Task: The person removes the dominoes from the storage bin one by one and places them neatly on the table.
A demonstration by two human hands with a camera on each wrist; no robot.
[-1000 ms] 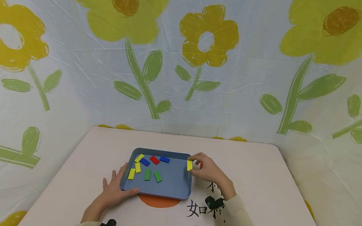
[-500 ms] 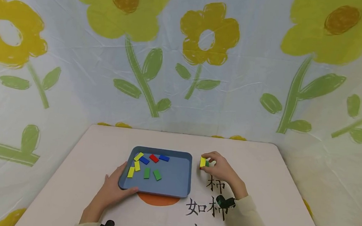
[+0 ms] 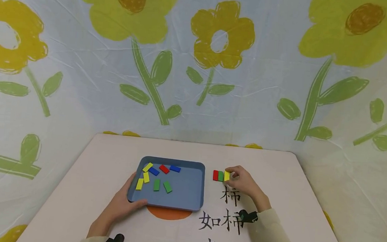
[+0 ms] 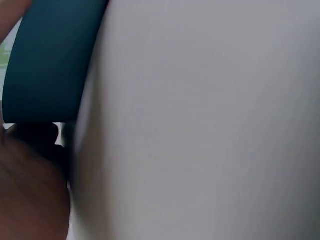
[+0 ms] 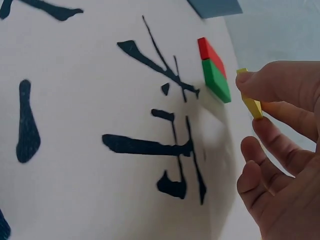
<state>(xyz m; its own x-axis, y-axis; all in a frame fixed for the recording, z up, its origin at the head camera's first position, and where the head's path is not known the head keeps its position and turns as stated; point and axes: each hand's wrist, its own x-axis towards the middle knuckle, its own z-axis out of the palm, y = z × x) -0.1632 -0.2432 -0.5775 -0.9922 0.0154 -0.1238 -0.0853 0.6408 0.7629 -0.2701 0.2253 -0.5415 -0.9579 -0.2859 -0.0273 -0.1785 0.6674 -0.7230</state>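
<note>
Between thumb and fingers, my right hand (image 3: 244,181) pinches a yellow block (image 3: 227,176), a small flat rectangle. In the right wrist view the yellow block (image 5: 250,100) is held above the table. Immediately left of it in the head view, a red block (image 3: 215,175) and a green block (image 3: 221,176) lie side by side. My left hand (image 3: 122,202) rests at the near left corner of a blue-grey tray (image 3: 184,199), thumb along the front rim and fingers along the left side. The left wrist view catches the tray's wall (image 4: 50,65) up close.
Inside the tray lie several more blocks: yellow ones such as the yellow block (image 3: 139,184), blue, red, and two green, including the green block (image 3: 167,187). Black characters (image 3: 230,221) and an orange shape (image 3: 169,213) mark the pale table (image 3: 277,179). A flowered cloth (image 3: 254,114) hangs behind.
My right hand has carried the yellow block rightward from the tray's right rim, past the red and green blocks, to the green one's right. The left hand's fingers have drawn closer to the tray.
</note>
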